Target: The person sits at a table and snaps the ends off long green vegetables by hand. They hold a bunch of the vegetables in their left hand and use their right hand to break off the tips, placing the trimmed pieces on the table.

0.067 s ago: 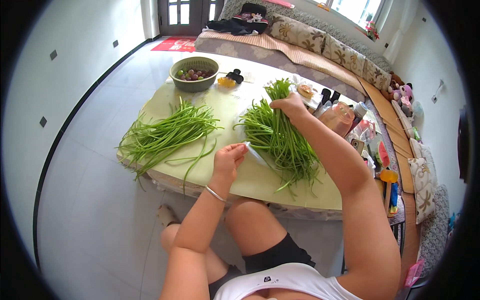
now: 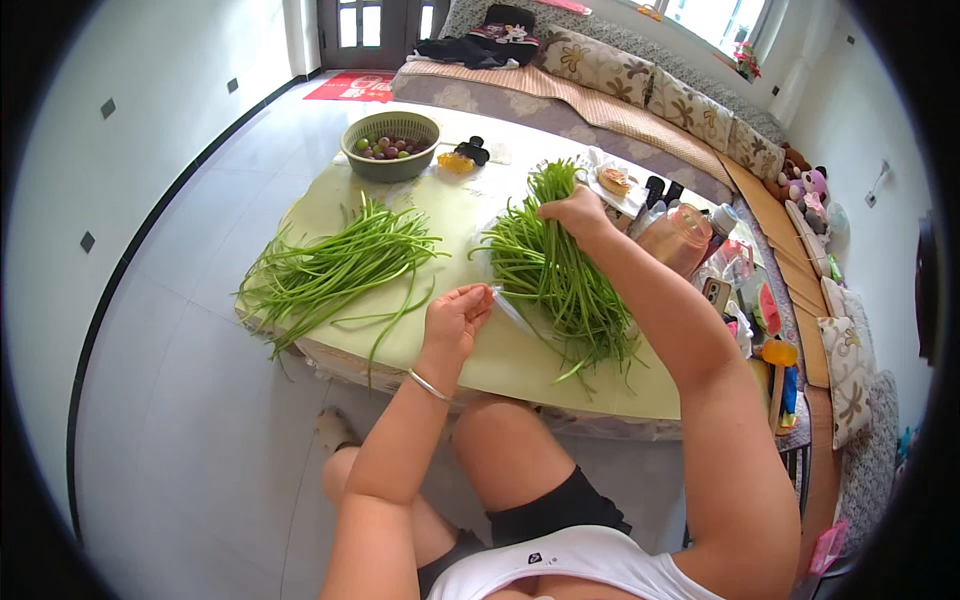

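My right hand (image 2: pixel 576 211) is closed around the upper part of a bunch of long green vegetable stems (image 2: pixel 560 270). The lower ends of this bunch spread over the table toward me. Between the thumb and fingers of my left hand (image 2: pixel 461 312) is the edge of a clear plastic bag (image 2: pixel 512 311). The bag runs under the bunch, where most of it is hidden. A second, loose pile of green stems (image 2: pixel 335 265) lies to the left, apart from both hands, with some ends hanging over the near edge.
The pale table (image 2: pixel 420 335) bears a grey-green basket of grapes (image 2: pixel 390 170) and a black hair clip (image 2: pixel 472 151) at the back. On its right side crowd a pastry (image 2: pixel 613 182), a pinkish jug (image 2: pixel 675 240), a phone (image 2: pixel 716 292) and watermelon (image 2: pixel 767 308). A cushioned sofa (image 2: pixel 480 95) stands beyond.
My right hand has shifted very slightly left with the bunch. My left hand keeps its pinch on the bag, almost unmoved.
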The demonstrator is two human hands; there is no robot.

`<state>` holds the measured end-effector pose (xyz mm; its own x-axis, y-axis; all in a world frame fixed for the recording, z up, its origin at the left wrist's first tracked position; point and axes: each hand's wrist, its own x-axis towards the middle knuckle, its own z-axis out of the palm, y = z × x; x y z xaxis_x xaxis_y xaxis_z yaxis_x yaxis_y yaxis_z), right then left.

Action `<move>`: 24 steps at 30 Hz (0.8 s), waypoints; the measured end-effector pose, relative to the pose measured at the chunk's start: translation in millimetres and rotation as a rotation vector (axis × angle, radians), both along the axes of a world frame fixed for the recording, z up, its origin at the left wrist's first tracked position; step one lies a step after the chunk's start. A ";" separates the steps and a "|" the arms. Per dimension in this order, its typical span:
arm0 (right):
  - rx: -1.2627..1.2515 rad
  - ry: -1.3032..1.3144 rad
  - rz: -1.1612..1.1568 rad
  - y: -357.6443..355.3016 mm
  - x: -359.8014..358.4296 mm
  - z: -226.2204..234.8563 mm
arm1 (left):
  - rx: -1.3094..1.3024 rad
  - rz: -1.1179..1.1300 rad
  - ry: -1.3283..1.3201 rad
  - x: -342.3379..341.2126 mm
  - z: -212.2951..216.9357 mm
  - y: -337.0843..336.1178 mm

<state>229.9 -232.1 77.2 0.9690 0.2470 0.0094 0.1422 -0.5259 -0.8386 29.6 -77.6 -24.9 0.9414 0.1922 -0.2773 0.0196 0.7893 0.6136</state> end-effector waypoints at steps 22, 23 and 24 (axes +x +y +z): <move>-0.735 -0.532 0.119 46.0 -93.6 -30.7 | -0.203 -0.096 -0.206 15.7 4.7 28.2; -0.720 -0.538 0.122 44.0 -93.7 -34.0 | -0.265 -0.088 -0.236 13.6 8.7 27.8; -0.702 -0.547 0.125 42.7 -93.5 -36.0 | -0.304 -0.083 -0.278 12.5 11.5 28.6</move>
